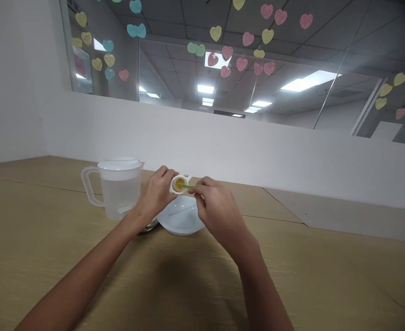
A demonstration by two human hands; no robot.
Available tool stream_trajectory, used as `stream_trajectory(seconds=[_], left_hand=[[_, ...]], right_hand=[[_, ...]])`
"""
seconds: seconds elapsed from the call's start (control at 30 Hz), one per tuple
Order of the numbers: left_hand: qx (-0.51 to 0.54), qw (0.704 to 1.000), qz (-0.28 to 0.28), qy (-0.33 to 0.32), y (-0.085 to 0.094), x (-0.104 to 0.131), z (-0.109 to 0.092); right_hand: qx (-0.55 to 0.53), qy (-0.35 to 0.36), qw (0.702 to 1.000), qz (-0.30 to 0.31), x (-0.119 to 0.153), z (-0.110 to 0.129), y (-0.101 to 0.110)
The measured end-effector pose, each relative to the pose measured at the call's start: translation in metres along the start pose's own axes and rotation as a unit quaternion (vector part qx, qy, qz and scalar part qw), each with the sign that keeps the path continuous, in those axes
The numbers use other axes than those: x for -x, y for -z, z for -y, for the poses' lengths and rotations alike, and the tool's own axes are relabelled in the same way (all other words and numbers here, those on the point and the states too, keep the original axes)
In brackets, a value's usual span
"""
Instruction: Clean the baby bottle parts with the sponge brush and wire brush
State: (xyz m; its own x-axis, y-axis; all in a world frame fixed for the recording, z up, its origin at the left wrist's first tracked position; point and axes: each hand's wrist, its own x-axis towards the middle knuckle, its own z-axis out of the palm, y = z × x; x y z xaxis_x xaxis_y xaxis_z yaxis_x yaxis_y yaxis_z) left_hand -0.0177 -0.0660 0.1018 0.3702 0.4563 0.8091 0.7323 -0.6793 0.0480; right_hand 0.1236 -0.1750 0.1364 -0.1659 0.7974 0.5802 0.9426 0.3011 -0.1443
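Head | left hand [156,193] grip clamps white holder [179,184] | right hand [216,209] pinches green stick [187,186], lying left-right

Bright, even ceiling panels [205,88] reflect across the upper frame, soft shadows lie beneath the arms, edges bend slightly.

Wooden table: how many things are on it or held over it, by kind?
Clear lidded jug: 1
White bowl: 1
Small white container with yellow inside, in the left hand: 1
Thin green stick, pinched by the right hand: 1
Metal item behind the left wrist, mostly hidden: 1
Total: 5
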Motion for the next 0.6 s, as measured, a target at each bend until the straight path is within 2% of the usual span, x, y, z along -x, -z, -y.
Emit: stream_trajectory(seconds=[0.13, 0.27, 0.47, 0.6], left_hand=[[0.049, 0.999, 0.021, -0.003, -0.003, 0.000, 0.002], [0.072, 0.997, 0.033, -0.023, -0.005, 0.001, 0.003], [0.089, 0.995, 0.019, -0.037, -0.007, 0.003, 0.004], [0.113, 0.993, 0.014, -0.021, -0.006, 0.002, 0.002]], right_hand=[[-0.005, 0.028, 1.000, 0.010, -0.004, -0.007, -0.004], [-0.011, 0.012, 1.000, 0.011, -0.005, -0.012, -0.003], [-0.053, -0.007, 0.998, -0.022, -0.001, -0.014, 0.001], [-0.016, -0.051, 0.999, -0.008, -0.002, -0.011, 0.002]])
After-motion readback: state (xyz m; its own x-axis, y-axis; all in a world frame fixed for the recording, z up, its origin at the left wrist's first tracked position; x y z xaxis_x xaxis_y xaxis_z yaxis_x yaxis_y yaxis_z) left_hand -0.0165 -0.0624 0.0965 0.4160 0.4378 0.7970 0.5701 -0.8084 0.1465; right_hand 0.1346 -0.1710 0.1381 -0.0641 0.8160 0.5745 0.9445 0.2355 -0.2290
